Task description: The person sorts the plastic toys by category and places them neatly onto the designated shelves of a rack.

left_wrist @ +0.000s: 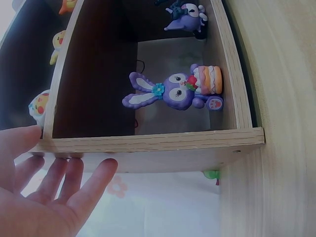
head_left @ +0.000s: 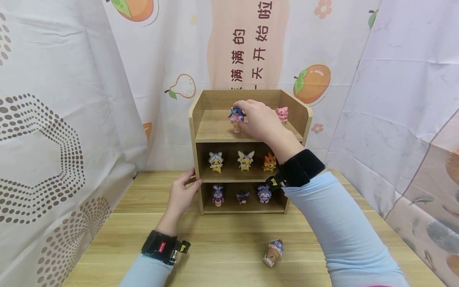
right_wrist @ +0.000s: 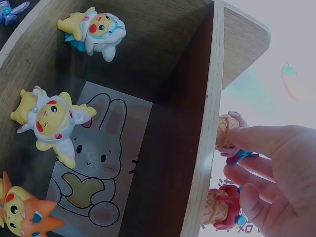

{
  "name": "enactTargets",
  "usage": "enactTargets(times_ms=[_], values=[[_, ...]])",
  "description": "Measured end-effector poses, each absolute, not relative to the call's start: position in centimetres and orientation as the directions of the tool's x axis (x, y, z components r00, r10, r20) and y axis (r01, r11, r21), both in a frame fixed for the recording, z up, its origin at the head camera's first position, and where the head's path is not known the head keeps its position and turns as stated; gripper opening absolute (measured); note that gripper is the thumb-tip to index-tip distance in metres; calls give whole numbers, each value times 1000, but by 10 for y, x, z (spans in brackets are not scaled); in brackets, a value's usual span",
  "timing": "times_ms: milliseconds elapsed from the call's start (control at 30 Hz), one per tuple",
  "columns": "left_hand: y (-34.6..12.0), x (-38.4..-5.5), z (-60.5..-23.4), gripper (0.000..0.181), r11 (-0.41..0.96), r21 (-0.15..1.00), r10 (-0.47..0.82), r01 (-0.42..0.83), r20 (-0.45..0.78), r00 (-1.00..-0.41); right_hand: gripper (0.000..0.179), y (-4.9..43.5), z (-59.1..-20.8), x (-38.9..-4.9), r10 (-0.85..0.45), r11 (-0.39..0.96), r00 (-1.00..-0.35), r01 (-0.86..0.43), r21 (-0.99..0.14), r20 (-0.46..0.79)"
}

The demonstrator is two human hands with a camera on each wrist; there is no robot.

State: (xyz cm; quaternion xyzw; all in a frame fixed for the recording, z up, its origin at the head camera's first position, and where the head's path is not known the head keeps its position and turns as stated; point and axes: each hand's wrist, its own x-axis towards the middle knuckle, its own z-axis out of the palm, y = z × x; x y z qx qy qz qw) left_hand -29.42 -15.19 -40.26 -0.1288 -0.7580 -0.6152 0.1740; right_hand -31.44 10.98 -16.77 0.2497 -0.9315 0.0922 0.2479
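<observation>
On the top tier of a small wooden shelf [head_left: 234, 140], my right hand [head_left: 259, 119] pinches a blue-and-pink ice-cream-cone figurine [head_left: 236, 115] between thumb and fingers. The cone stands upright, its base at the top board; whether it bears weight there I cannot tell. Beside it, partly behind the hand, is a pink cone figurine [head_left: 282, 114]. My left hand [head_left: 183, 193] rests against the shelf's left side, thumb at the front edge and fairly straight fingers along the outer panel [left_wrist: 158, 160]. A purple rabbit figurine [left_wrist: 177, 91] stands inside near that hand.
Yellow figurines [head_left: 245, 161] and an orange one [head_left: 269, 162] stand on the middle tier. Purple figurines [head_left: 264, 194] occupy the bottom tier. Another ice-cream-cone figurine [head_left: 273, 253] lies on the wooden table [head_left: 222, 247] in front. A printed curtain [head_left: 172, 48] hangs behind.
</observation>
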Motion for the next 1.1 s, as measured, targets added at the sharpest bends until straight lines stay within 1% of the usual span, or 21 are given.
enactTargets(times_ms=[300, 633, 733, 933, 1100], values=[[-151, -292, -402, 53, 200, 880, -15, 432, 443, -896, 50, 112, -169, -314, -420, 857, -748, -514, -47, 514], [-151, -292, -403, 55, 195, 885, -16, 424, 435, -900, 50, 118, -169, -309, -431, 829, -716, -555, -72, 549], [-152, -292, -403, 54, 200, 885, -18, 420, 432, -902, 50, 121, -169, -306, -438, 810, -697, -580, -88, 568], [-152, -292, -401, 53, 211, 888, -21, 408, 421, -907, 52, 128, -178, -296, -434, 772, -635, -628, -98, 639], [-147, -277, -384, 52, 226, 889, -15, 399, 413, -911, 54, 135, -187, -284, -419, 748, -593, -655, -109, 687]])
